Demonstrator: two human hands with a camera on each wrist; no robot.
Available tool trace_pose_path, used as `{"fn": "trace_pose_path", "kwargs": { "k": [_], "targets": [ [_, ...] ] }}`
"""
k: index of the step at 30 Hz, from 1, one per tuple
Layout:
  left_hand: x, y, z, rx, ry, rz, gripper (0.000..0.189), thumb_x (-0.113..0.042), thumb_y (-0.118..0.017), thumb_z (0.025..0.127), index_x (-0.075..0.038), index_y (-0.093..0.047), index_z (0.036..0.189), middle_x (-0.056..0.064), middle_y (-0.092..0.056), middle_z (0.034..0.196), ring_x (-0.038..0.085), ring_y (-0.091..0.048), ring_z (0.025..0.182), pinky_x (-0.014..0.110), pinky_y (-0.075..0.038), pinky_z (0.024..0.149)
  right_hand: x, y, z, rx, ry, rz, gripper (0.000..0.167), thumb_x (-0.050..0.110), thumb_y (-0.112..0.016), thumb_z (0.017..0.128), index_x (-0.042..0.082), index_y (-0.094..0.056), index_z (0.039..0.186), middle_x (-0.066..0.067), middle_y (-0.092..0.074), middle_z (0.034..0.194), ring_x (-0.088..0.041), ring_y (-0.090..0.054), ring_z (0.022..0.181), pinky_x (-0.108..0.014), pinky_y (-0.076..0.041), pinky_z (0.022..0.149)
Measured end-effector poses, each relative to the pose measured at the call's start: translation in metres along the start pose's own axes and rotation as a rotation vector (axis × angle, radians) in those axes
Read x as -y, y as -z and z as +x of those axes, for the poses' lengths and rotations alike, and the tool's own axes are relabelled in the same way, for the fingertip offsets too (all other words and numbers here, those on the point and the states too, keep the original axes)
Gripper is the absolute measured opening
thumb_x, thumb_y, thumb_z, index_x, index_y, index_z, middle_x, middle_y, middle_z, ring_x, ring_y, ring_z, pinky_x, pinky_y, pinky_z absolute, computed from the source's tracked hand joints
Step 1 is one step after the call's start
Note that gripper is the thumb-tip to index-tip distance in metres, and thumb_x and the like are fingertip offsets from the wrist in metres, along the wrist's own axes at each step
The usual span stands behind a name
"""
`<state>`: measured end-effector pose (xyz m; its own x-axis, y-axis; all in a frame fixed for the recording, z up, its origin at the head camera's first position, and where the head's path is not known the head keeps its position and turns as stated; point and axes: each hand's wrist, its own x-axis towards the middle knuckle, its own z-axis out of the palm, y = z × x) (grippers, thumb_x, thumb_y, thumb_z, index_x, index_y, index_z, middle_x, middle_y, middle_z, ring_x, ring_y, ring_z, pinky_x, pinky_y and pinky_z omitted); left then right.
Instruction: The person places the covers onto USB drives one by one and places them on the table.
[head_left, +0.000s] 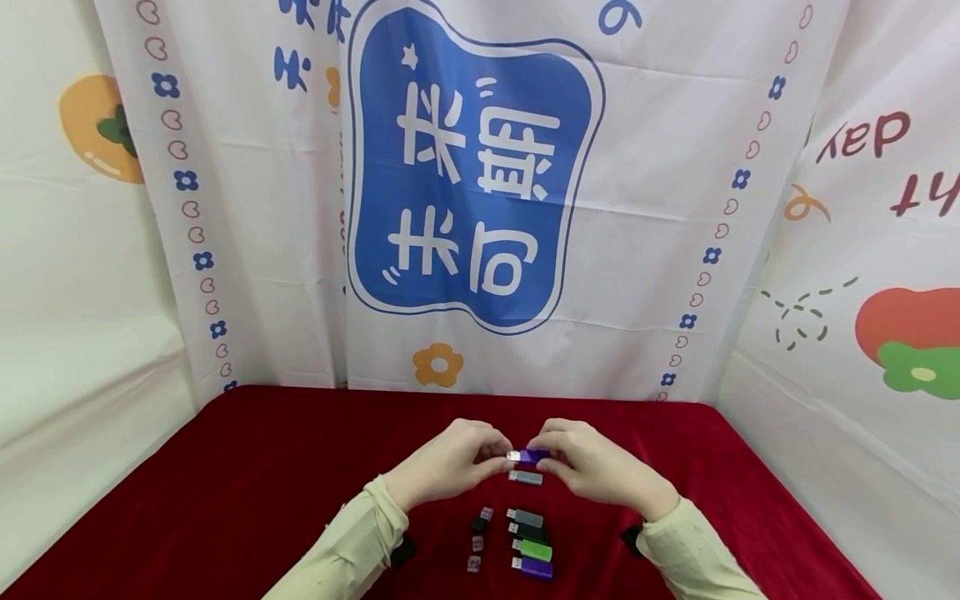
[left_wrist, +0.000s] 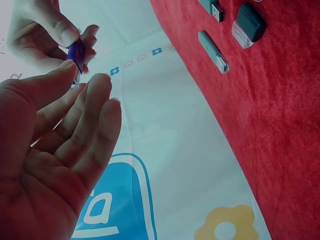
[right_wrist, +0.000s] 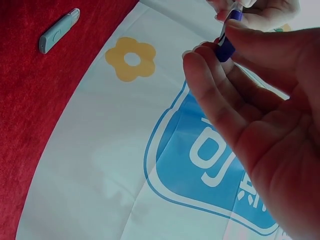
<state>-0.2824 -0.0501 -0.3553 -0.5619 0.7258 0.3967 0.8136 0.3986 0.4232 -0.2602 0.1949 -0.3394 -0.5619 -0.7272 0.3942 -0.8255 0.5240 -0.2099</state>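
Observation:
Above the red cloth, both hands meet at a purple USB stick [head_left: 534, 457]. My right hand [head_left: 588, 463] pinches its purple body between thumb and fingers. At the plug end, my left hand [head_left: 467, 457] pinches a clear cap [left_wrist: 76, 83] between thumb and fingertips, partly covered by them. In the right wrist view the purple body [right_wrist: 226, 49] shows between the right thumb and fingers. Just below the hands in the head view lies a grey USB stick [head_left: 527, 477] with a clear cap over its plug.
Nearer the body, a column of uncapped USB sticks lies on the cloth: grey [head_left: 527, 517], dark [head_left: 529, 532], green [head_left: 534, 550] and purple [head_left: 534, 569]. Left of them are loose caps, a dark one [head_left: 478, 525] and several clear ones [head_left: 474, 564]. Printed curtains [head_left: 285, 250] enclose the table.

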Motion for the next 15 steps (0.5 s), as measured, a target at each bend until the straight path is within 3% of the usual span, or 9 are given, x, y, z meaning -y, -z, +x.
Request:
{"fn": "trace_pose_path", "kwargs": {
  "k": [15],
  "targets": [
    [-0.0017, 0.0018, 0.0007, -0.002, -0.022, 0.003, 0.012, -0.016, -0.067, 0.095, -0.009, -0.075, 0.102, -0.013, -0.065, 0.085, -0.002, -0.058, 0.072, 0.015, -0.049, 0.065, 0.0050, 0.0001, 0.0016, 0.011, 0.004, 0.016, 0.020, 0.002, -0.071, 0.089, 0.003, -0.072, 0.109, 0.001, -0.064, 0.098, -0.006, -0.057, 0.085, -0.022, -0.051, 0.075]
  ]
}}
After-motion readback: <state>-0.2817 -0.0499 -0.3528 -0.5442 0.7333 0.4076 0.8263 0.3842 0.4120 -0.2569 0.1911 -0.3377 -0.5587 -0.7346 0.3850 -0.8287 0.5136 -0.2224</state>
